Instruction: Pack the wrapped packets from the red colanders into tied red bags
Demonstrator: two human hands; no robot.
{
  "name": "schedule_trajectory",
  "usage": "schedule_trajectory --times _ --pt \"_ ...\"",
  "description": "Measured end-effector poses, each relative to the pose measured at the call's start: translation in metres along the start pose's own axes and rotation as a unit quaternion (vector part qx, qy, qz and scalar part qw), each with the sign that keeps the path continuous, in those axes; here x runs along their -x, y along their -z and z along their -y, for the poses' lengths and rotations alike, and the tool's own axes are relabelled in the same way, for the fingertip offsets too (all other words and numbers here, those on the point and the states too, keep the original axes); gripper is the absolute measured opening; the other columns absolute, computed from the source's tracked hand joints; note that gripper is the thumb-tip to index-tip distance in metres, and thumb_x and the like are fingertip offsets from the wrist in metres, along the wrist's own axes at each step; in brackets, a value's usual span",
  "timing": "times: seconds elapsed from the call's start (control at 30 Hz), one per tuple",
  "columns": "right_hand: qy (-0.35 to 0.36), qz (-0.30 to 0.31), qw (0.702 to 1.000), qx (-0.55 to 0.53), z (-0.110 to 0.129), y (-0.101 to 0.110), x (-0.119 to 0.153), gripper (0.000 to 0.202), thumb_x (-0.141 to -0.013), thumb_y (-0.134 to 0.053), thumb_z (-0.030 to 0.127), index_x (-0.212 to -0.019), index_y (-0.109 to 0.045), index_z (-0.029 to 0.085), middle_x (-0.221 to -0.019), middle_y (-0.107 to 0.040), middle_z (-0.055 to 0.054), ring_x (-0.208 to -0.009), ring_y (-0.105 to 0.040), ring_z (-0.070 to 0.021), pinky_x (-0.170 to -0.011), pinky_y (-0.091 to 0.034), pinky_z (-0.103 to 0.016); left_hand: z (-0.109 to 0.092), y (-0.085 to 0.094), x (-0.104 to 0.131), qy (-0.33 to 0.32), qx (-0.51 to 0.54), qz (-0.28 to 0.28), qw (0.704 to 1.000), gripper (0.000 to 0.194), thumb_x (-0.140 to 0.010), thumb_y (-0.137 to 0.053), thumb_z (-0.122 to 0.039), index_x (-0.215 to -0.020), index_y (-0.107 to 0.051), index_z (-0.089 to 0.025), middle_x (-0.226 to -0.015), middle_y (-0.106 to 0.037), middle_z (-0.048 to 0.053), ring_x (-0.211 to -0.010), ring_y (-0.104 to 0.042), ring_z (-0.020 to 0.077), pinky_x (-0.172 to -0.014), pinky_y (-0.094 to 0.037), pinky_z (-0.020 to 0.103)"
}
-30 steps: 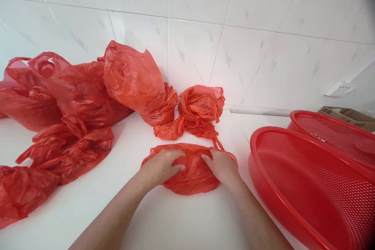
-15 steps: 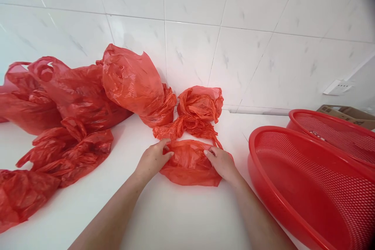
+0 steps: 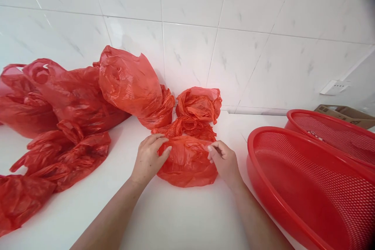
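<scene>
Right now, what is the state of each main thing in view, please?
Front red plastic bag, crumpled
Left hand, thumb and fingers parted
Right hand, pinching the bag's right edge
Red plastic bags at left, creased
Near red mesh basket, open-topped
Rear red mesh basket, partly hidden
Cardboard box, open

Left hand point(image 3: 150, 157) loosely curved, right hand point(image 3: 225, 162) pinched

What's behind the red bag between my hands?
Behind the front bag: crumpled red plastic, then a bunched red bag and tiled wall. The plastic's near edge is covered.
</scene>
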State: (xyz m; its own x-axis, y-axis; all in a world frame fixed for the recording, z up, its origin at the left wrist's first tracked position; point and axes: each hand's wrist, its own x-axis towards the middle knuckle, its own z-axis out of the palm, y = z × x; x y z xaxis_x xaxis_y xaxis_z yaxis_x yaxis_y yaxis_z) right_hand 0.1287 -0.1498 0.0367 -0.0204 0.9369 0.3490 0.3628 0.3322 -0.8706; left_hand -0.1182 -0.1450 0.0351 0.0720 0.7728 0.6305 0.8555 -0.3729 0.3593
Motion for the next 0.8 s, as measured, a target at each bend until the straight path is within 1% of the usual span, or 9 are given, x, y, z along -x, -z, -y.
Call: schedule_trajectory --times 0.13,0.2,0.33,0.5,0.57,0.63,0.67,0.73,0.8 --pt "-0.027 -0.074 0.995 -0.054 -0.006 0.002 -0.003 0.023 -0.085 -0.051 0.042 -0.089 -0.058 0.021 -0.078 -0.064 -0.002 -0.068 -0.060 -0.0151 -0.064 -0.048 -0.027 0.006 -0.003 0.003 0.068 0.007 0.040 0.997 0.027 -0.083 -0.052 -0.039 -0.102 -0.066 -0.026 -0.125 -0.056 0.006 -0.114 -0.053 0.0263 -0.094 -0.044 0.041" --pt "-0.026 -0.070 0.997 -0.018 -0.009 0.002 -0.005 0.024 -0.084 -0.052 0.040 -0.094 -0.061 0.021 -0.088 -0.066 -0.004 -0.076 -0.062 -0.0167 -0.071 -0.049 -0.030 0.008 -0.002 0.003 0.118 0.027 0.063 0.991 0.030 -0.083 -0.050 -0.039 -0.107 -0.064 -0.028 -0.124 -0.057 0.003 -0.107 -0.058 0.0238 -0.089 -0.047 0.037" --pt "0.025 0.037 0.993 0.112 -0.013 -0.001 -0.006 0.029 -0.078 -0.060 0.038 -0.103 -0.064 0.025 -0.114 -0.062 -0.005 -0.104 -0.057 -0.0208 -0.089 -0.046 -0.036 0.008 0.001 0.000 0.202 0.087 0.086 0.972 0.040 -0.079 -0.052 -0.031 -0.118 -0.060 -0.027 -0.115 -0.062 0.003 -0.088 -0.063 0.0198 -0.081 -0.049 0.033" --pt "-0.016 0.175 0.949 0.262 -0.023 -0.008 -0.003 0.078 -0.058 -0.076 0.036 -0.131 -0.049 0.027 -0.141 -0.042 -0.007 -0.131 -0.034 -0.0289 -0.107 -0.028 -0.046 0.010 0.002 -0.005 0.333 0.264 0.088 0.901 0.053 -0.073 -0.054 -0.025 -0.125 -0.055 -0.021 -0.091 -0.068 0.003 -0.067 -0.062 0.0161 -0.064 -0.050 0.029" --pt "-0.025 0.196 0.938 0.284 -0.026 -0.008 -0.003 0.085 -0.056 -0.076 0.035 -0.135 -0.045 0.027 -0.143 -0.039 -0.008 -0.134 -0.030 -0.0302 -0.107 -0.026 -0.048 0.012 0.002 -0.007 0.355 0.347 0.077 0.864 0.051 -0.072 -0.056 -0.027 -0.122 -0.056 -0.018 -0.091 -0.068 0.005 -0.069 -0.062 0.0162 -0.064 -0.050 0.028" --pt "-0.020 0.188 0.941 0.280 -0.025 -0.007 -0.003 0.084 -0.059 -0.075 0.040 -0.136 -0.044 0.028 -0.144 -0.037 -0.008 -0.133 -0.031 -0.0306 -0.105 -0.029 -0.048 0.012 0.002 -0.007 0.355 0.385 0.068 0.849 0.049 -0.072 -0.059 -0.031 -0.119 -0.057 -0.015 -0.098 -0.067 0.007 -0.073 -0.062 0.0164 -0.066 -0.051 0.029" --pt "-0.015 0.176 0.947 0.270 -0.023 -0.006 -0.003 0.080 -0.062 -0.073 0.043 -0.135 -0.044 0.028 -0.144 -0.038 -0.008 -0.132 -0.033 -0.0303 -0.104 -0.032 -0.048 0.011 0.003 -0.007 0.347 0.374 0.055 0.858 0.048 -0.073 -0.060 -0.034 -0.117 -0.058 -0.016 -0.102 -0.065 0.008 -0.074 -0.062 0.0164 -0.066 -0.051 0.030" --pt "0.008 0.138 0.959 0.249 -0.017 -0.005 -0.002 0.064 -0.073 -0.065 0.047 -0.131 -0.049 0.028 -0.139 -0.044 -0.007 -0.127 -0.041 -0.0279 -0.100 -0.038 -0.046 0.007 0.006 -0.007 0.305 0.293 -0.002 0.906 0.045 -0.075 -0.060 -0.038 -0.115 -0.058 -0.019 -0.110 -0.062 0.008 -0.079 -0.061 0.0168 -0.070 -0.052 0.032" --pt "0.044 0.092 0.967 0.233 -0.011 -0.005 -0.002 0.045 -0.082 -0.056 0.043 -0.124 -0.055 0.027 -0.130 -0.053 -0.006 -0.119 -0.049 -0.0238 -0.096 -0.042 -0.043 0.001 0.009 -0.005 0.209 0.169 -0.080 0.960 0.038 -0.078 -0.059 -0.036 -0.113 -0.059 -0.021 -0.113 -0.059 0.008 -0.088 -0.059 0.0187 -0.078 -0.051 0.036"
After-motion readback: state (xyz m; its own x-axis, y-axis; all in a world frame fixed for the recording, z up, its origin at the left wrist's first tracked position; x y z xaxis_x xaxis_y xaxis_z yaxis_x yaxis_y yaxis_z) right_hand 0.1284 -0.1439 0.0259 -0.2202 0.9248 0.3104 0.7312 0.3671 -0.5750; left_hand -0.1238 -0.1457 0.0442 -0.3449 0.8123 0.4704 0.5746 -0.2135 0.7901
